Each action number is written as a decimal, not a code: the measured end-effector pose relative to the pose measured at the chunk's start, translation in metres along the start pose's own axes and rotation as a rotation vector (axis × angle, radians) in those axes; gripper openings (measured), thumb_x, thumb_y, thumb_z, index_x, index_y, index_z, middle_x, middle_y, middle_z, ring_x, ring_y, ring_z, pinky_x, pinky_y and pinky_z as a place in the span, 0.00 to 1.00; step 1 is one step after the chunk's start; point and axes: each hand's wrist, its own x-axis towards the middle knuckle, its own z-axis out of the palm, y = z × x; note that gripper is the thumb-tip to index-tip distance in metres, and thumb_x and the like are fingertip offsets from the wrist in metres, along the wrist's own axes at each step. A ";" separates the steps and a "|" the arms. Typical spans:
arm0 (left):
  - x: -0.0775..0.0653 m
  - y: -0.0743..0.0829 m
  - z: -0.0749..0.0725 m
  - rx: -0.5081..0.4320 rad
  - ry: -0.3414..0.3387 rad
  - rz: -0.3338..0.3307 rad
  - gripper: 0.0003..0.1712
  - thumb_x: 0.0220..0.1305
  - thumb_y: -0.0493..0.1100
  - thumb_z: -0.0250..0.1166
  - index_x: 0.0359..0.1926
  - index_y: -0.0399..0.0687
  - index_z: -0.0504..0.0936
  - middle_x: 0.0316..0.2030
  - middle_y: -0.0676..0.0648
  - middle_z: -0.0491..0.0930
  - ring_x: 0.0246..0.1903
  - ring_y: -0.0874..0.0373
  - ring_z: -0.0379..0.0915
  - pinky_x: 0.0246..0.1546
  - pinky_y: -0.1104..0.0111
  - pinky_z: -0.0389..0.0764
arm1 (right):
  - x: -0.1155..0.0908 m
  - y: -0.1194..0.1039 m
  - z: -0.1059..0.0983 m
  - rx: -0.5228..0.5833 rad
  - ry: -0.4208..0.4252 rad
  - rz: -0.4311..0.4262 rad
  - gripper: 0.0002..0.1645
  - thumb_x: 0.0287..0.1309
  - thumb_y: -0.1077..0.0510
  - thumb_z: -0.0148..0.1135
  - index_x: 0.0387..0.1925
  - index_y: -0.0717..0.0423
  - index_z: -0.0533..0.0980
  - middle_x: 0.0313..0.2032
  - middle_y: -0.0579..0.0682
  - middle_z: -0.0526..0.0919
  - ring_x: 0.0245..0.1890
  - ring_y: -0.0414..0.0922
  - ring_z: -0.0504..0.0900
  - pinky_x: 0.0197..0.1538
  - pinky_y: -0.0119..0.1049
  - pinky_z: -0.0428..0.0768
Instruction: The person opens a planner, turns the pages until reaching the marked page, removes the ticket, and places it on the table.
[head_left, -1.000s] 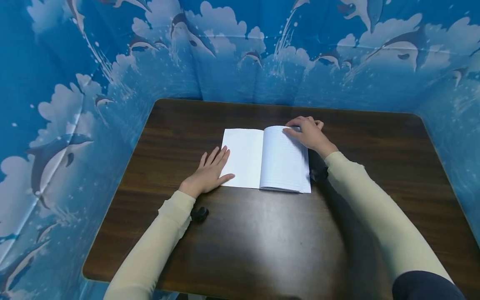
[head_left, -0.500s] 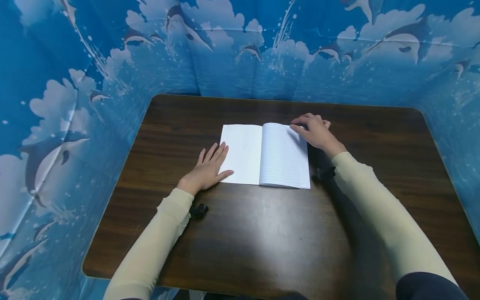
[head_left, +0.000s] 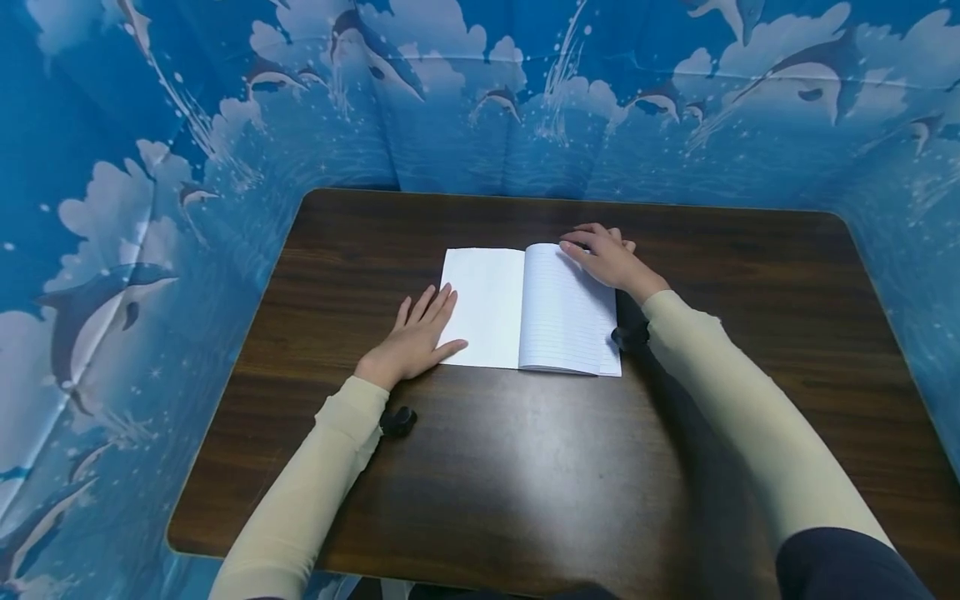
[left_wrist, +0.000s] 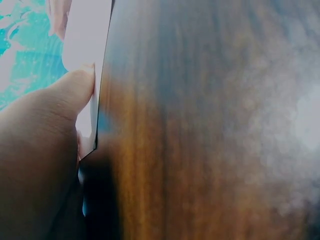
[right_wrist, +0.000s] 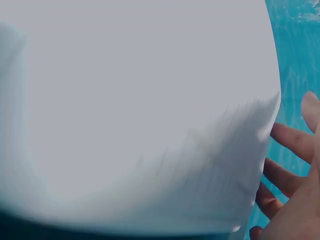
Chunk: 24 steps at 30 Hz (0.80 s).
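Observation:
An exercise book [head_left: 486, 308] lies spread on the dark wooden table, its left page blank and its right page [head_left: 566, 317] ruled with lines. My left hand [head_left: 412, 342] rests flat across the left page's outer edge, fingers spread. In the left wrist view, its thumb [left_wrist: 75, 90] lies on the paper near the book's lower edge. At the top of the right page is my right hand [head_left: 611, 260], thumb over the paper. The right wrist view has its fingers [right_wrist: 287, 175] loosely bent and apart along the page edge, with the ruled sheet [right_wrist: 150, 100] filling most of the view.
The wooden table [head_left: 510, 475] has rounded corners and extends around the book on all sides. A blue cloth [head_left: 465, 133] printed with dolphins and clouds hangs behind it and along its sides. Dark wrist devices [head_left: 399, 422] sit below both sleeves.
My right hand slid rightward along the top of the right page, then back left to nearer its middle. My left hand stays on the left page. The head view shifted slightly.

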 end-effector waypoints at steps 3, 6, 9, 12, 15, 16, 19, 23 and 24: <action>0.000 0.000 0.002 -0.022 -0.007 0.006 0.54 0.76 0.73 0.46 0.85 0.54 0.30 0.85 0.53 0.23 0.84 0.49 0.16 0.81 0.42 0.21 | 0.003 -0.004 0.001 0.019 -0.019 0.008 0.41 0.78 0.30 0.40 0.74 0.54 0.71 0.79 0.60 0.59 0.73 0.62 0.55 0.68 0.65 0.50; 0.000 0.002 0.002 -0.009 -0.002 0.008 0.53 0.77 0.72 0.46 0.85 0.54 0.30 0.85 0.52 0.23 0.84 0.49 0.16 0.81 0.42 0.22 | 0.003 -0.006 0.000 0.028 -0.014 0.007 0.42 0.79 0.31 0.39 0.74 0.57 0.70 0.79 0.60 0.61 0.73 0.61 0.56 0.69 0.65 0.50; 0.001 0.002 0.000 0.015 0.004 0.001 0.53 0.78 0.71 0.46 0.85 0.54 0.30 0.85 0.52 0.23 0.84 0.49 0.17 0.81 0.42 0.23 | 0.003 -0.008 -0.002 0.038 0.009 -0.007 0.40 0.80 0.33 0.41 0.73 0.58 0.71 0.78 0.59 0.63 0.73 0.61 0.57 0.69 0.65 0.51; 0.000 0.001 0.000 0.018 0.002 -0.005 0.53 0.78 0.71 0.45 0.84 0.54 0.29 0.84 0.53 0.22 0.84 0.49 0.16 0.81 0.42 0.23 | 0.002 -0.010 -0.005 0.065 0.022 -0.012 0.40 0.79 0.33 0.43 0.72 0.58 0.72 0.78 0.58 0.64 0.73 0.61 0.57 0.70 0.67 0.49; 0.001 -0.001 0.001 0.000 -0.001 -0.007 0.53 0.77 0.71 0.45 0.84 0.55 0.28 0.84 0.54 0.21 0.84 0.50 0.15 0.81 0.42 0.21 | 0.000 -0.010 -0.010 0.106 0.034 0.015 0.42 0.77 0.30 0.44 0.71 0.58 0.73 0.77 0.58 0.66 0.75 0.61 0.59 0.75 0.70 0.44; 0.001 -0.002 0.002 -0.004 0.001 -0.005 0.53 0.77 0.72 0.45 0.84 0.55 0.29 0.84 0.54 0.21 0.84 0.50 0.15 0.81 0.43 0.21 | 0.000 -0.009 -0.011 0.129 0.036 0.030 0.43 0.76 0.29 0.44 0.70 0.58 0.74 0.75 0.59 0.68 0.74 0.61 0.60 0.76 0.70 0.46; 0.002 -0.004 0.004 -0.018 0.005 0.000 0.53 0.76 0.73 0.44 0.84 0.57 0.29 0.84 0.55 0.21 0.84 0.51 0.15 0.81 0.43 0.21 | -0.006 -0.006 -0.015 0.216 0.054 0.075 0.45 0.73 0.25 0.43 0.65 0.57 0.77 0.65 0.60 0.76 0.67 0.59 0.70 0.74 0.65 0.60; 0.003 -0.007 0.006 -0.018 0.008 0.000 0.54 0.76 0.75 0.43 0.84 0.58 0.27 0.84 0.56 0.20 0.84 0.52 0.13 0.81 0.44 0.20 | -0.020 -0.002 -0.017 0.409 0.043 0.138 0.49 0.72 0.22 0.40 0.60 0.62 0.75 0.52 0.61 0.77 0.52 0.53 0.75 0.56 0.46 0.75; 0.003 -0.008 0.006 -0.015 0.006 -0.005 0.54 0.76 0.75 0.43 0.84 0.59 0.27 0.84 0.57 0.20 0.83 0.53 0.13 0.81 0.44 0.20 | -0.024 -0.001 -0.016 0.466 0.031 0.153 0.50 0.72 0.22 0.39 0.63 0.62 0.73 0.52 0.59 0.76 0.50 0.51 0.76 0.54 0.42 0.77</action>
